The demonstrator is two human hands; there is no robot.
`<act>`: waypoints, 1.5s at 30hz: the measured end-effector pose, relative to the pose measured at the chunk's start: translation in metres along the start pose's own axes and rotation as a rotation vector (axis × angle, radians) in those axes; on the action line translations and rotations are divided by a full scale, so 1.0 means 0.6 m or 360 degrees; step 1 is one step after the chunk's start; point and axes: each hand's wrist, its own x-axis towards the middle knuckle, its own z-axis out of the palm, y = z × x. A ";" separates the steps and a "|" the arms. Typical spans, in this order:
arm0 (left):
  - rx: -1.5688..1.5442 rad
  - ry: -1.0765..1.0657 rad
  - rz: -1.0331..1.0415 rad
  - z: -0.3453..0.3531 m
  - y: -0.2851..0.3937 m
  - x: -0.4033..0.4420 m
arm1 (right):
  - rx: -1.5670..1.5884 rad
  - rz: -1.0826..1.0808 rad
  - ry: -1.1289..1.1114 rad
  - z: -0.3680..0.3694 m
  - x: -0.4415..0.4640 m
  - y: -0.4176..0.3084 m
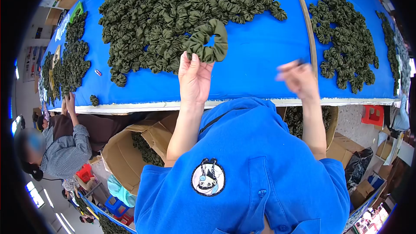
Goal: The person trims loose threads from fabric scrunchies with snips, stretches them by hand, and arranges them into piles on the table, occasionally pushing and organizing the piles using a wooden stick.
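A dark green scrunchie (pixel 221 43) is pinched between the thumb and fingers of the left hand (pixel 195 81), well to the left of the long wooden stick (pixel 306 17) that is laid on the blue table (pixel 255 71). The scrunchie is held up by its lower edge, so its round hole can be seen, with blue showing through. The right hand (pixel 302 80) is seen just by the near end of the stick. It is blurred, and its fingers look bent. A small dark thing (pixel 300 62) is seen at those fingers, but whether it is gripped cannot be told. A big heap of green scrunchies (pixel 147 17) is spread to the left of the stick, mostly past the held one. A smaller heap (pixel 342 39) is spread to the right of the stick. Far to the left of the stick, one more heap (pixel 76 60) is seen, and the hands of a co-worker (pixel 69 103) in a checked shirt (pixel 69 149) are held at its near end. On that same far left side, one lone scrunchie (pixel 94 100) is set near the table's edge. A cardboard box (pixel 118 151) with dark green things in it is placed lower down, to the left of the stick. A red stool (pixel 373 115) is seen on the floor, to the right of the stick.
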 end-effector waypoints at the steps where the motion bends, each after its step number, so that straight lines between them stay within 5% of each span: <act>1: -0.0004 -0.0023 0.0000 0.002 -0.001 -0.001 | -0.0621 0.0513 -0.0027 0.000 -0.005 0.024; 3: -0.0020 -0.0028 -0.0009 0.006 -0.003 -0.003 | -0.2628 -0.0570 -0.0175 -0.069 -0.022 0.158; 4: -0.0031 -0.0037 -0.0020 0.008 -0.003 -0.004 | -0.2629 -0.0568 -0.0180 -0.078 -0.023 0.161; 6: -0.0051 -0.0052 -0.0035 0.014 -0.002 -0.007 | -0.1113 0.0791 -0.0020 -0.093 -0.021 0.164; 9: -0.0116 -0.0013 -0.0085 0.032 0.001 -0.012 | -0.1229 0.0888 0.0086 -0.144 -0.021 0.182; 19: -0.0299 -0.0155 -0.0309 0.013 -0.006 -0.016 | -0.2464 0.0307 0.1517 -0.278 0.035 0.297; 21: -0.0323 -0.0247 -0.0399 0.012 -0.009 -0.017 | -0.1647 -0.0261 0.0993 -0.180 0.060 0.219; 23: -0.0284 -0.0285 -0.0476 0.021 -0.016 -0.020 | -0.0227 -0.0103 0.0414 -0.047 0.067 0.104; 24: -0.0248 -0.0321 -0.0548 0.028 -0.020 -0.021 | 0.0098 -0.0034 0.0117 -0.025 0.072 0.087; 28: 0.0083 -0.0348 -0.0713 0.034 -0.026 -0.028 | -0.0885 -0.0169 -0.0369 0.108 0.047 0.020; 31: 0.0806 -0.0109 -0.0762 0.019 -0.011 -0.038 | -0.1490 -0.0773 -0.0377 0.142 0.039 0.011; 34: 0.0940 -0.0126 -0.0496 0.022 0.010 -0.040 | -0.1334 -0.0999 -0.0499 0.157 0.031 0.016; 36: -0.0026 0.0017 -0.0488 0.011 0.039 -0.036 | -0.1100 -0.0526 -0.0315 0.133 0.024 -0.015; 39: 0.0024 -0.0190 -0.0240 0.066 0.072 -0.049 | -0.0679 -0.0694 -0.0335 0.103 0.022 -0.001; 41: -0.0196 -0.0179 -0.0109 0.055 0.055 -0.034 | -0.0441 -0.0479 -0.0020 0.119 0.028 0.004; 45: -0.0089 -0.0120 0.0049 0.048 0.044 -0.013 | -0.0232 -0.0192 -0.0256 0.107 0.051 0.047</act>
